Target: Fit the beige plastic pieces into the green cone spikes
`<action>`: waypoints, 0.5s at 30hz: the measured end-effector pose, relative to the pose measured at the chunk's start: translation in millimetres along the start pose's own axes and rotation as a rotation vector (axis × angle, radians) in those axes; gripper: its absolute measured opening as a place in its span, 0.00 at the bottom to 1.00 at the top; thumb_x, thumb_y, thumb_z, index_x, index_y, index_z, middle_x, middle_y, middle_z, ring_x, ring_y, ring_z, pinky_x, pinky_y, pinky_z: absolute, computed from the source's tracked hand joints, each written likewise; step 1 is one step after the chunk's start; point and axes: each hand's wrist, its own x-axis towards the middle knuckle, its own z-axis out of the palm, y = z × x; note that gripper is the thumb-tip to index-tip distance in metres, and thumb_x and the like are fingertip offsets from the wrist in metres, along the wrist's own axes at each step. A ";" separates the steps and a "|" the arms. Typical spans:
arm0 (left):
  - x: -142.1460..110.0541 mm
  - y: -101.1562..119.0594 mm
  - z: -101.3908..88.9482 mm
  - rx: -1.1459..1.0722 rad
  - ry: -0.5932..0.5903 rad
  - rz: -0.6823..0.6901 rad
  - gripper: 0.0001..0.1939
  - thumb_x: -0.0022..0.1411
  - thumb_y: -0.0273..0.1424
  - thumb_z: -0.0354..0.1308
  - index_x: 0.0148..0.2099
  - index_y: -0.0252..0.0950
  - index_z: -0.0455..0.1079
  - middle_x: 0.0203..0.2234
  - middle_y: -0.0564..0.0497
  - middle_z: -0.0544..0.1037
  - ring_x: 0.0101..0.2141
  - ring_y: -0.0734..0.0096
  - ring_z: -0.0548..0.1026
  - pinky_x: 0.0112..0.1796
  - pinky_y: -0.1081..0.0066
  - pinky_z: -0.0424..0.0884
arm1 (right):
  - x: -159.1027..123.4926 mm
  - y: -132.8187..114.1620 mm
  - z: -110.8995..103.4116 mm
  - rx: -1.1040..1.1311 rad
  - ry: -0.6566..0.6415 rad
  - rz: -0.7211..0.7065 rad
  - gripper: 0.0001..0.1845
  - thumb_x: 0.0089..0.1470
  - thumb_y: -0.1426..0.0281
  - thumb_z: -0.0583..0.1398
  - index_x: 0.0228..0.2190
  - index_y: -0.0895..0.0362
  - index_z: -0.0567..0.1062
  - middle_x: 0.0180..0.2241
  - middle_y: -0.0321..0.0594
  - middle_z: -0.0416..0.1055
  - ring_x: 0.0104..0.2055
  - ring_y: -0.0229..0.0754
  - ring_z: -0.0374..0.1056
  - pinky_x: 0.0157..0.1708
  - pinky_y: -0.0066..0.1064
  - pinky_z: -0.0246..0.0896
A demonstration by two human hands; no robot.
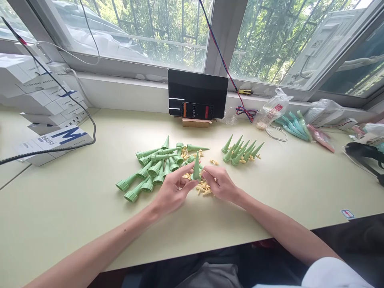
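Observation:
A green plastic cone spike (pixel 196 168) stands point up in my left hand (pixel 175 187), its base pinched between thumb and fingers. Close against the spike's right side is my right hand (pixel 220 182), with its fingers curled together; whatever is in its fingertips is hidden. Under and between the hands lies a pile of small yellow plastic pieces (pixel 204 189). Left of them is a heap of green cone spikes (pixel 154 168), most lying on their sides. To the right, several green cone spikes (pixel 240 151) stand upright in a group, some with yellow pieces at the base.
A phone (pixel 197 111) showing a timer leans on a black tablet (pixel 198 88) at the back. White boxes (pixel 51 104) are stacked at the left, with a black cable (pixel 75 100) in front. Plastic bags (pixel 273 108) and a black device (pixel 364 158) lie to the right.

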 end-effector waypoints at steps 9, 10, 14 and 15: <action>3.0 -3.7 -3.4 0.424 0.051 0.476 0.23 0.69 0.23 0.50 0.60 0.50 0.69 0.46 0.47 0.73 0.36 0.72 0.74 0.33 0.74 0.73 | -1.5 -7.9 4.4 0.344 -0.068 0.312 0.22 0.65 0.54 0.49 0.26 0.56 0.64 0.18 0.28 0.51 0.18 0.32 0.47 0.18 0.27 0.44; 3.0 -4.4 -3.9 0.439 0.052 0.487 0.23 0.69 0.23 0.50 0.60 0.51 0.69 0.47 0.46 0.73 0.36 0.72 0.75 0.34 0.74 0.73 | -1.0 -9.0 4.4 0.415 -0.080 0.350 0.22 0.65 0.54 0.50 0.26 0.56 0.64 0.18 0.27 0.49 0.18 0.31 0.46 0.17 0.26 0.42; 2.4 -7.1 -5.5 0.474 0.044 0.485 0.23 0.70 0.23 0.49 0.61 0.50 0.69 0.48 0.46 0.71 0.30 0.77 0.73 0.33 0.73 0.72 | 1.6 -14.2 2.8 0.702 -0.147 0.489 0.20 0.63 0.54 0.53 0.27 0.55 0.63 0.20 0.25 0.40 0.16 0.29 0.41 0.15 0.25 0.38; 2.3 -7.5 -5.6 0.474 0.040 0.489 0.23 0.70 0.23 0.49 0.61 0.50 0.68 0.49 0.46 0.71 0.29 0.78 0.72 0.33 0.74 0.72 | 2.1 -14.6 2.4 0.745 -0.155 0.508 0.20 0.63 0.55 0.53 0.26 0.55 0.62 0.20 0.24 0.40 0.16 0.29 0.40 0.15 0.24 0.38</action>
